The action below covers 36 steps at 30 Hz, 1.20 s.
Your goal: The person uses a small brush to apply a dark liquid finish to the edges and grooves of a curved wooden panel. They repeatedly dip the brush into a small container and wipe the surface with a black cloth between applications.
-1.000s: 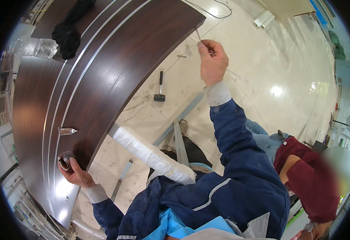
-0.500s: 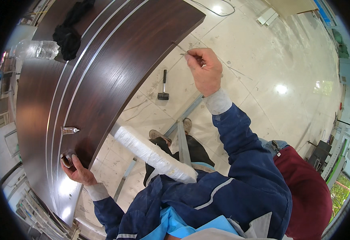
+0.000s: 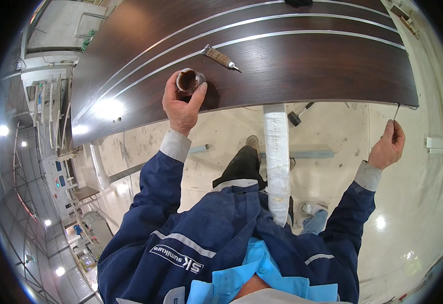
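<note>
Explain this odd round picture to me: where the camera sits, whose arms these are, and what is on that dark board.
The camera is worn on a person's head and looks down, so its wide lens bends straight edges. The two arms in blue sleeves are that person's own. The left hand grips a small round cup with brown contents, resting on a long dark wooden panel with silver stripes. Near the cup lies a syringe-like applicator. The right hand pinches a thin stick at the panel's right corner. Below, on the pale floor, lie a hammer and a white wrapped support under the panel.
</note>
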Each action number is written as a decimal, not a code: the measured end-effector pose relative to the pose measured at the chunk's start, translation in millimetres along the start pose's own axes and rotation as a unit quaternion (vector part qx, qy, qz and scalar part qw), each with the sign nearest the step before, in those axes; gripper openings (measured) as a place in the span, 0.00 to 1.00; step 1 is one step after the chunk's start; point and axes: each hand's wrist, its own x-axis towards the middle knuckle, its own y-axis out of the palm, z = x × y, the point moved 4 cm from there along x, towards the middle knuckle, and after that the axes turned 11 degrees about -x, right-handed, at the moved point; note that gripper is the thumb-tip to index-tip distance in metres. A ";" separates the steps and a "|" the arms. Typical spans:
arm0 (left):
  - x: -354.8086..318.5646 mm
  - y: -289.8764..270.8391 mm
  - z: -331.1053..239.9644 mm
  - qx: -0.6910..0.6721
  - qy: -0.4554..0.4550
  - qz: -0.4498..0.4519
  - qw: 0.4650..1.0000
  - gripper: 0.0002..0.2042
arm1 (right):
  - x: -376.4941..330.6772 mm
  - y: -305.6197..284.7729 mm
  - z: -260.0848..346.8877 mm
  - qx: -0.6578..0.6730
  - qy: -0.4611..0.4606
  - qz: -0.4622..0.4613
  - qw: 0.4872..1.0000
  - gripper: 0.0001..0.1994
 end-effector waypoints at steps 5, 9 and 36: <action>5.0 -5.9 2.0 -0.006 0.025 0.012 1.000 0.25 | -54.5 13.8 14.2 -0.087 -0.179 0.191 0.961 0.07; 4.6 -9.8 6.0 -0.018 0.006 -0.010 1.000 0.24 | -47.3 7.9 0.6 -0.047 -0.114 0.131 0.984 0.07; -5.0 -21.1 -47.2 -0.095 0.053 0.364 0.925 0.33 | -245.2 62.8 169.1 0.056 -0.006 0.501 0.864 0.09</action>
